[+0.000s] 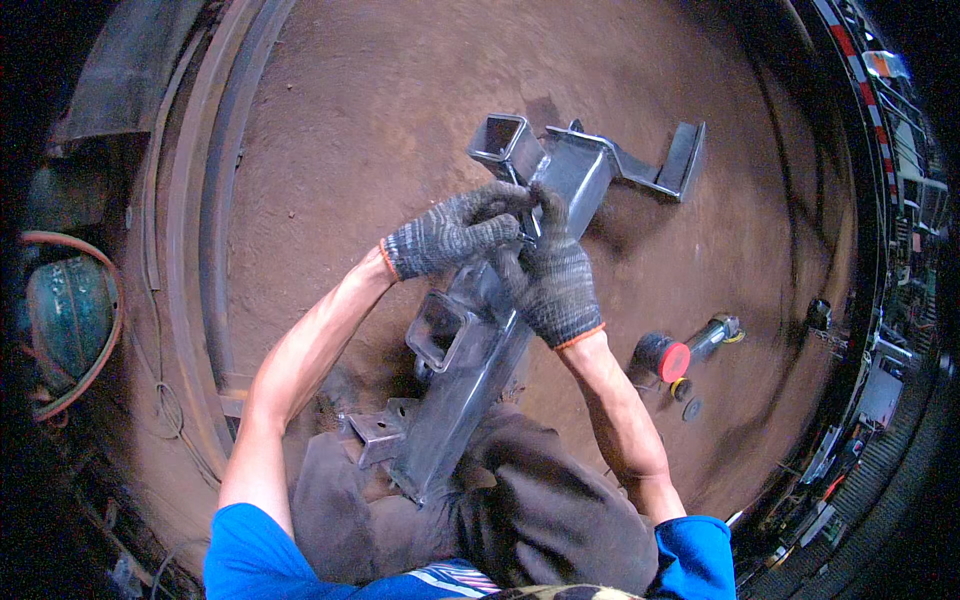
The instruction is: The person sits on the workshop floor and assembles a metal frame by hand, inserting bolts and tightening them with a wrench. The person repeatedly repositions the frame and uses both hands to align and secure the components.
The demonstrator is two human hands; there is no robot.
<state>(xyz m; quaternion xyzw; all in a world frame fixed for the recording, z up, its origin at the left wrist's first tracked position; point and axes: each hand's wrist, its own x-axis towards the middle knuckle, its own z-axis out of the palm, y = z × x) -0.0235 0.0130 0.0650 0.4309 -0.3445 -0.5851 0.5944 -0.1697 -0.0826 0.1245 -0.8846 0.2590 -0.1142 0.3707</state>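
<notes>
My left hand (455, 230) and my right hand (555, 275) wear grey knitted gloves with orange cuffs. They meet over a dark steel square-tube weldment (450, 400), which slants from between my knees away to the upper right. Both hands are closed, fingertips together, around something small and shiny that I cannot make out. Just beyond the left fingers is a short open-ended square tube (507, 145) joined to the long one. A second square stub (440, 330) sticks out nearer me. At the far end, a bent steel bracket (665, 175) reaches right.
On the brown floor to the right lie a grinder-like tool (715, 335), a black cylinder with a red face (672, 360) and small discs (692, 408). A flanged bracket (378, 435) sits by my left knee. Long steel beams (195, 200) and a green tank (65, 315) stand left.
</notes>
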